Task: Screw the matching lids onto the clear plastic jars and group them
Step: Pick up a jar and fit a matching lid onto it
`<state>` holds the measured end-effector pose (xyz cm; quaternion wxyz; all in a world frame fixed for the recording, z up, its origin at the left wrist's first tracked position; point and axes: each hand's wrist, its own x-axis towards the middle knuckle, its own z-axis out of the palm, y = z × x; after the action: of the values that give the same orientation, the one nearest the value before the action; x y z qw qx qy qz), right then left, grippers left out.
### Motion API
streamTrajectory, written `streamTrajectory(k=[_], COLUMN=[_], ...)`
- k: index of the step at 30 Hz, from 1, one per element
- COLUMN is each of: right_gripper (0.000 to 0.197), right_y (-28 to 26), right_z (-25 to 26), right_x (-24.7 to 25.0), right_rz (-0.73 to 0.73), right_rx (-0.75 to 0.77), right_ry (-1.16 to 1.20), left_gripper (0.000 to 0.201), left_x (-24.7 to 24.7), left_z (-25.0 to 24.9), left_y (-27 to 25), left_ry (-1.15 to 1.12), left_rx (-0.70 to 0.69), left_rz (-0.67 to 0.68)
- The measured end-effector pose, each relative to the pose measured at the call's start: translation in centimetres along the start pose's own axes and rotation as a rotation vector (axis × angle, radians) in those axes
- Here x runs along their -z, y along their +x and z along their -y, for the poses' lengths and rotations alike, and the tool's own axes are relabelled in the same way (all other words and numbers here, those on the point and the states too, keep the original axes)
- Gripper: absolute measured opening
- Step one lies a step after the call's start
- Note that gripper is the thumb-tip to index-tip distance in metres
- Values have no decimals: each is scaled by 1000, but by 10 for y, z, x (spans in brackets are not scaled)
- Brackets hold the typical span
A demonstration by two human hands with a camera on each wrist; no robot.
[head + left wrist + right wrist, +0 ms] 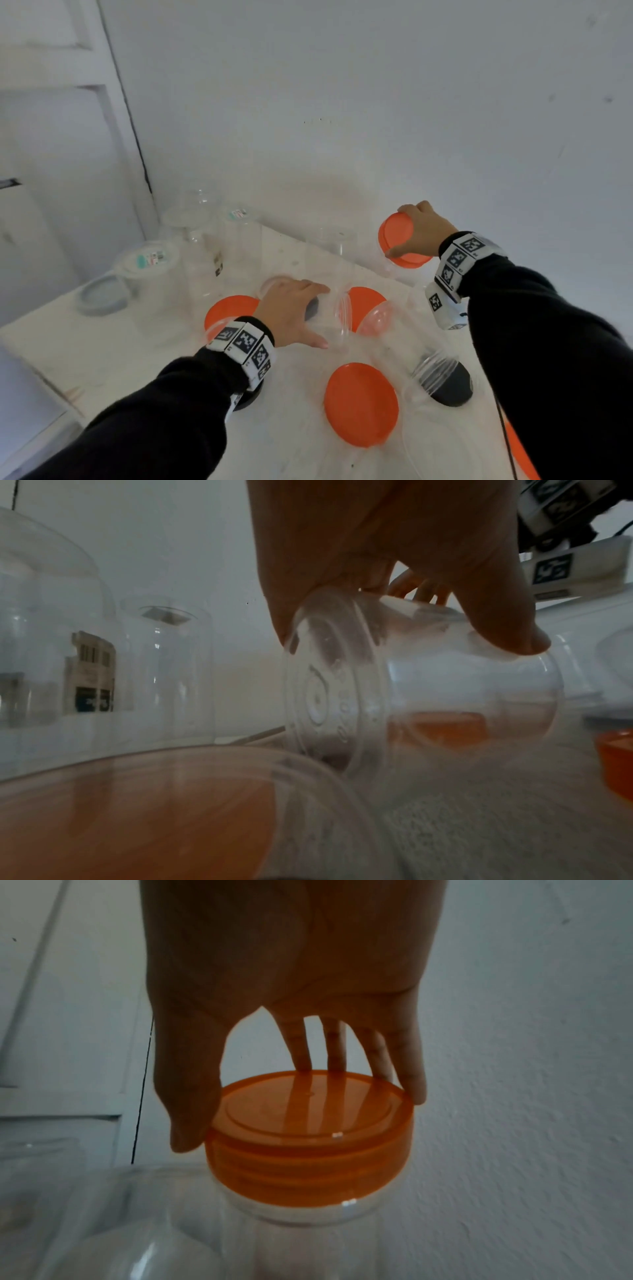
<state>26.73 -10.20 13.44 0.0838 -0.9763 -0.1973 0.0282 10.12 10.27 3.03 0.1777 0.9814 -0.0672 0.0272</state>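
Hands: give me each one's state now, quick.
Left hand: holding a clear jar lying on its side.
Right hand: gripping the orange lid on an upright jar.

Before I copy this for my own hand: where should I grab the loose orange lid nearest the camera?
Take the orange lid by its rim from above, thumb and fingers on opposite edges. It lies flat on the table, so only the edge offers purchase, much as the right hand holds its lid.

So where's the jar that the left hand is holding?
In the head view the small clear jar lies on its side near the table's middle, under the left hand, between two loose orange lids.
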Motion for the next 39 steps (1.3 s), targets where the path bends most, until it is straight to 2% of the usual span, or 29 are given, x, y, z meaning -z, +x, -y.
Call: streamTrajectory(k=[4, 13, 19, 24, 29, 33, 37, 39], right_gripper=[98, 101, 100, 89, 74, 71, 71, 74], right_y=[25, 62, 72, 70, 39, -11, -80, -112], right_z=[3, 8, 12, 15, 19, 19, 11, 5], right_x=[-10, -33, -41, -39, -5, 23, 18, 3], right_rz=[103, 310, 340, 312, 225, 125, -8, -3], right_rx=[21, 87, 101, 108, 144, 212, 259, 242], right_ry=[-135, -282, -324, -304, -173, -38, 112, 160], left_gripper=[90, 91, 90, 90, 90, 90, 90, 91], left_x=[0, -4, -3, -3, -2, -1, -4, -6], left_z=[2, 7, 7, 6, 5, 4, 4, 3], left_y=[1, 5, 5, 5, 2, 1, -2, -3], left_ry=[-27, -44, -47, -41, -26, -10, -11, 5], left_rx=[15, 27, 34, 35, 36, 29, 18, 4], left_rz=[12, 18, 20, 22, 21, 1, -44, -61])
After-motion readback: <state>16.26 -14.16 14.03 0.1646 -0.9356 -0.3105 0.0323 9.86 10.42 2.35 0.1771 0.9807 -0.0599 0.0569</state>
